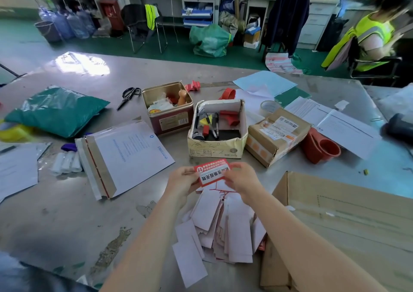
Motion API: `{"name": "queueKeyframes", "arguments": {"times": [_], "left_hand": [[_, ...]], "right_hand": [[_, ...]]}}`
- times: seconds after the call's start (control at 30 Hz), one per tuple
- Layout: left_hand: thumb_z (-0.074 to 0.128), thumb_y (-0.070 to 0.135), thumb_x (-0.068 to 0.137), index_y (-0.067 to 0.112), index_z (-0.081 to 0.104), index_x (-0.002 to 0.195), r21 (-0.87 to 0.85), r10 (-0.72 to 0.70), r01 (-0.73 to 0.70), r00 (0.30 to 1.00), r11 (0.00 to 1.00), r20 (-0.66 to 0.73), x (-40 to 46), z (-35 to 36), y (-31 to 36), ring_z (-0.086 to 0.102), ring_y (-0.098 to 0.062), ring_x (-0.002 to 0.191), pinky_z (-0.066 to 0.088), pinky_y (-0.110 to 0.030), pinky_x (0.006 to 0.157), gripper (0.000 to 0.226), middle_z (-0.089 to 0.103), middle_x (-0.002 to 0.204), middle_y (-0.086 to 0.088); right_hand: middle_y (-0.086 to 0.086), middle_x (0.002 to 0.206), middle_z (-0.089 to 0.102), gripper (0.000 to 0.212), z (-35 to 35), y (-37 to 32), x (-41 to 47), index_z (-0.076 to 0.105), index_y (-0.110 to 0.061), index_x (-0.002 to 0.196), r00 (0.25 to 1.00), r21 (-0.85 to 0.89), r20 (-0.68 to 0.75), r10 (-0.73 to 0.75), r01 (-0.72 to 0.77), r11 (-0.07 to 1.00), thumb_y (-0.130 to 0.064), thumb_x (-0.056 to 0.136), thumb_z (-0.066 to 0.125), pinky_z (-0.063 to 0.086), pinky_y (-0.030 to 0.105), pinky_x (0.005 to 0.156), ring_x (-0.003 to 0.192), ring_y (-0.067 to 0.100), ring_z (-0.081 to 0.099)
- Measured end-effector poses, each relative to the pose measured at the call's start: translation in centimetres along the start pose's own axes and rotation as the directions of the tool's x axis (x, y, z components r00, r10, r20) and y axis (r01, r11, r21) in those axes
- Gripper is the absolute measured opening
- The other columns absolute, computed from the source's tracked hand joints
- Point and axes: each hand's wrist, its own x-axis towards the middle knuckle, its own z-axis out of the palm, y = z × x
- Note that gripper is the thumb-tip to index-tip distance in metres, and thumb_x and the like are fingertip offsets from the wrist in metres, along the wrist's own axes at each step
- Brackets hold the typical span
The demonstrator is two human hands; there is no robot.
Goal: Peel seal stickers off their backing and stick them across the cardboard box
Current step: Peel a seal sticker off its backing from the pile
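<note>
Grey tabletop (67, 213), cluttered, in a workroom with a green floor. I see both hands raised over it, centre frame. Left hand (182, 183) pinches the left edge of a red and white seal sticker (212, 173), fingers curled, thumb on top. Right hand (242, 177) grips the sticker's right end, fingers closed on it. Can't tell if the sticker has come off its backing. Sticker held flat, printed face up, clear of the tabletop.

Directly below the hands: loose pile of white backing slips (221, 229), scattered and overlapping, a few red edges showing. Cardboard box (339, 231) lies just right of the pile, lower right, one flap raised at its far edge.

Beyond the hands: open white box (218, 144) with pens and a red tool inside; gold-rimmed tin (167, 110) to its left; small taped parcel (277, 135) to its right. White mailer envelope (125, 155) left of the hands, scissors (129, 96) further back, green poly bag (55, 110) at far left. Red cups (321, 148) beside the parcel, papers at right.

Background: desks, chairs, water bottles, a person in a yellow vest (371, 37) seated at upper right.
</note>
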Motion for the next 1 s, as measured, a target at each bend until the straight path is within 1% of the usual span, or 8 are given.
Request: {"name": "queueKeyframes", "arguments": {"times": [0.07, 0.13, 0.27, 0.4, 0.53, 0.6, 0.73, 1.0], "left_hand": [[0.056, 0.002, 0.09, 0.003, 0.056, 0.095, 0.032, 0.015, -0.016, 0.999, 0.999, 0.043, -0.5, 0.6, 0.6, 0.07, -0.024, 0.084, 0.057, -0.04, 0.081, 0.006, 0.07, 0.096, -0.015], [0.059, 0.004, 0.088, 0.002, 0.055, 0.099, 0.054, 0.029, -0.036, 0.993, 0.998, 0.114, -1.3, 1.4, 1.3, 0.071, -0.024, 0.087, 0.056, -0.041, 0.085, 0.012, 0.071, 0.096, -0.015], [0.065, 0.011, 0.086, 0.01, 0.056, 0.1, 0.154, 0.137, -0.175, 0.964, 0.972, 0.229, -3.0, 2.8, 3.1, 0.069, -0.018, 0.087, 0.057, -0.03, 0.078, 0.018, 0.07, 0.097, -0.009], [0.063, 0.025, 0.087, 0.021, 0.063, 0.105, 0.356, 0.342, -0.462, 0.872, 0.813, 0.349, -4.9, 3.7, 5.3, 0.066, -0.01, 0.091, 0.052, -0.024, 0.075, 0.019, 0.07, 0.096, 0.004], [0.062, 0.024, 0.087, 0.018, 0.066, 0.098, 0.378, 0.415, -0.552, 0.824, 0.743, 0.386, -6.0, 4.3, 7.1, 0.068, -0.01, 0.091, 0.056, -0.03, 0.081, 0.013, 0.071, 0.096, 0.003], [0.063, 0.022, 0.087, 0.016, 0.065, 0.094, 0.373, 0.438, -0.573, 0.81, 0.729, 0.389, -6.5, 4.7, 7.5, 0.068, -0.012, 0.089, 0.056, -0.032, 0.081, 0.01, 0.072, 0.094, 0.001], [0.064, 0.019, 0.086, 0.015, 0.063, 0.088, 0.32, 0.479, -0.598, 0.791, 0.735, 0.38, -7.5, 5.4, 7.7, 0.07, -0.012, 0.085, 0.057, -0.029, 0.077, 0.004, 0.072, 0.09, -0.001], [0.065, 0.021, 0.085, 0.01, 0.063, 0.09, 0.217, 0.492, -0.572, 0.806, 0.791, 0.329, -8.5, 6.4, 7.8, 0.07, -0.01, 0.078, 0.056, -0.022, 0.067, 0.012, 0.072, 0.087, -0.001]], "right_hand": [[0.015, 0.099, 0.066, 0.013, -0.7, -1.2, -0.6, 0.058, -0.006, 0.099, 0.997, 0.134, -0.038, -0.07, 0.075, 0.988, 0.002, 0.089, 0.054, 0.054, 0.03, 0.078, 0.09, 0.024, 0.064], [0.011, 0.095, 0.067, 0.013, -1.5, -2.4, -1.7, 0.061, -0.004, 0.101, 0.986, 0.171, -0.069, -0.149, 0.158, 0.972, -0.001, 0.09, 0.055, 0.056, 0.03, 0.077, 0.088, 0.022, 0.066], [0.009, 0.092, 0.07, 0.007, -3.1, -4.2, -3.4, 0.064, -0.012, 0.092, 0.961, 0.195, -0.127, -0.244, 0.265, 0.944, -0.01, 0.086, 0.064, 0.057, 0.035, 0.08, 0.086, 0.022, 0.069], [0.006, 0.085, 0.072, 0.003, -4.8, -5.2, -4.8, 0.066, -0.016, 0.085, 0.905, -0.051, -0.095, -0.415, 0.412, 0.91, -0.015, 0.083, 0.068, 0.058, 0.032, 0.069, 0.078, 0.019, 0.07], [0.004, 0.082, 0.072, 0.008, -6.1, -6.2, -6.0, 0.068, -0.014, 0.088, 0.844, -0.292, 0.012, -0.536, 0.516, 0.805, -0.018, 0.081, 0.07, 0.055, 0.026, 0.067, 0.075, 0.015, 0.069], [0.005, 0.084, 0.073, 0.01, -6.7, -6.6, -6.5, 0.068, -0.014, 0.089, 0.829, -0.316, 0.015, -0.559, 0.534, 0.784, -0.019, 0.081, 0.07, 0.056, 0.027, 0.068, 0.077, 0.016, 0.07], [0.004, 0.083, 0.073, 0.012, -7.4, -7.0, -7.5, 0.061, -0.015, 0.086, 0.824, -0.248, -0.025, -0.566, 0.543, 0.802, -0.018, 0.08, 0.071, 0.055, 0.022, 0.065, 0.076, 0.013, 0.071], [0.002, 0.087, 0.074, 0.01, -8.0, -6.5, -9.0, 0.06, -0.02, 0.094, 0.866, 0.07, -0.066, -0.496, 0.499, 0.863, -0.019, 0.085, 0.065, 0.059, 0.028, 0.068, 0.079, 0.013, 0.072]]}}
